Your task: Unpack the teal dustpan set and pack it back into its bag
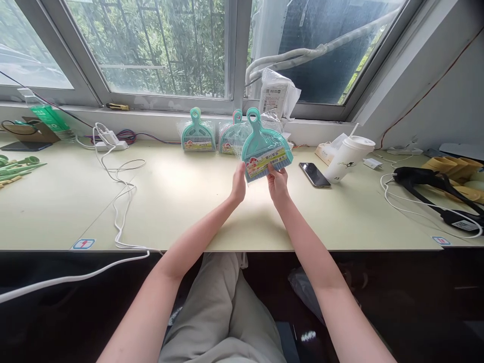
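A teal mini dustpan and brush set (266,143) in clear plastic wrap is held up over the table, slightly tilted, its round handle loop at the top. My left hand (238,183) grips its lower left edge. At the lower right, my right hand (278,182) pinches the edge, thumb on the front by the printed label. Behind it, a second wrapped dustpan set (228,141) leans against the wall, partly covered by the held one. Another wrapped dustpan set (198,137) leans further left.
A black phone (314,175) and a white paper cup (348,157) with a straw sit to the right. White cables (120,212) cross the table on the left. A black strap device (434,189) lies far right, green plastic pieces (22,169) far left. A wrapped package (278,96) stands by the window.
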### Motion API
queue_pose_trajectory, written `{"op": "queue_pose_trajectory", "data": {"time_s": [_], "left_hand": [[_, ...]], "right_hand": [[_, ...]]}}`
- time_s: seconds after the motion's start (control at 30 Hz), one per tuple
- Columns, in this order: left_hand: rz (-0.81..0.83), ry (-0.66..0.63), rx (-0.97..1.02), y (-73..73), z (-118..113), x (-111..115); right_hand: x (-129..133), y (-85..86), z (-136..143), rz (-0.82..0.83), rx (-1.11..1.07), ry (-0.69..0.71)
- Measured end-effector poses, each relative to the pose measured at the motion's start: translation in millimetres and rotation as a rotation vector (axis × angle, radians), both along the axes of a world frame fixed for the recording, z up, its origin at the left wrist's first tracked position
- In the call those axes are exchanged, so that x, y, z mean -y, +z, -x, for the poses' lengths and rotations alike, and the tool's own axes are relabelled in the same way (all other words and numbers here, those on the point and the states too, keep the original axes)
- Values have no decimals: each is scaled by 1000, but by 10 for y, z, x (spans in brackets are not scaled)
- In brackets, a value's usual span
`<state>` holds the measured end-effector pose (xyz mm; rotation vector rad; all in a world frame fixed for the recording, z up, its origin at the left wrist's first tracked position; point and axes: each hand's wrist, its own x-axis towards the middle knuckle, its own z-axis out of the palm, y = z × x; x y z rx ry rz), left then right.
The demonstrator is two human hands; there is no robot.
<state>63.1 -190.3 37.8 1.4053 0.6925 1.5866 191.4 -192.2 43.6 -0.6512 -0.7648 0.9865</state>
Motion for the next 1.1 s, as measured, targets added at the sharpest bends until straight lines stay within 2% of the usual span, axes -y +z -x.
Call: {"op": "queue_pose_trajectory", "data": {"time_s": [0.1,0.27,0.33,0.43,0.57,0.7,0.87,1.0,1.1], "left_hand": [[32,-66,47,21,55,-117],[72,-165,-7,-100,6,-137],[94,-253,-79,-129,-13,-117],[151,-391,-151,-97,31,-122],[146,-373,-51,-15,139,-189],[119,-353,48,-28,168,-229],[233,-472,-23,-66,170,-188],[246,-580,-100,3,215,-136],[256,-592,-111,42,232,-125]], "right_hand": [[18,6,40,1,7,18],[-18,-38,23,61,-65,-37],[-57,-55,-36,76,-88,-71],[-100,-69,-101,58,-74,-72],[-99,-89,-48,54,-51,-37],[-92,-129,34,79,-49,-18],[-102,-134,-18,62,-28,-34],[-92,-98,-54,8,-23,12],[-79,-79,-45,1,-21,18]]}}
